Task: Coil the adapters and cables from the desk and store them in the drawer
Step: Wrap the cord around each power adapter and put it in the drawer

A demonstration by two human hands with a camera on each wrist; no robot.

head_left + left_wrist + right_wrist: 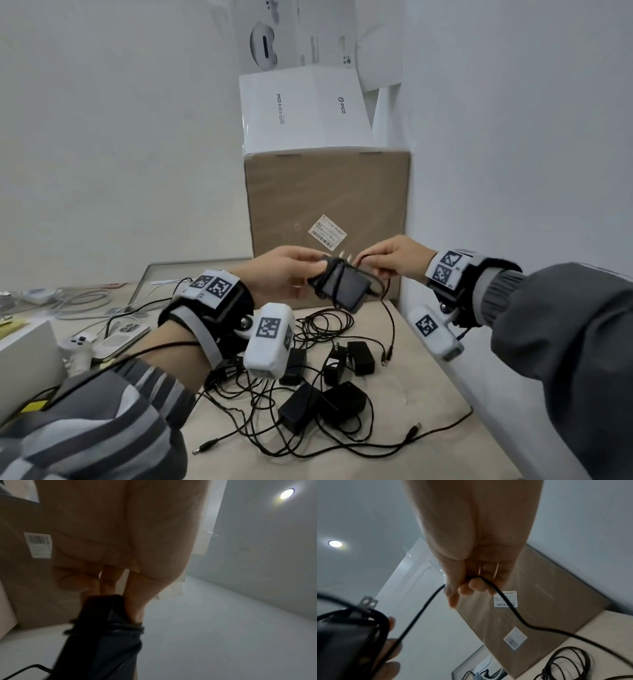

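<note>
- The left hand (281, 274) is gripping a black adapter (344, 286) in the air just in front of the brown box (325, 192), fingers curled round its body.
- Turns of cable (388, 308) are lying wound round the adapter, and its metal prongs (345, 255) are pointing toward the brown box.
- The right hand (397, 255) is pinching the same cable between thumb and curled fingers, just beside the adapter, on the side of the brown box nearest the wall.
- The loose end of the cable is hanging down from the right hand to the worktop (421, 356), its plug (387, 356) lying there in front of the brown box.
- More adapters (322, 404) and tangled cables (329, 322) are lying on the worktop in front of the brown box, below the raised hands.
- White boxes (301, 109) are sitting on top of the brown box.
- A phone (121, 337) and a white controller (77, 342) are lying on the worktop, well to the left of the brown box.
</note>
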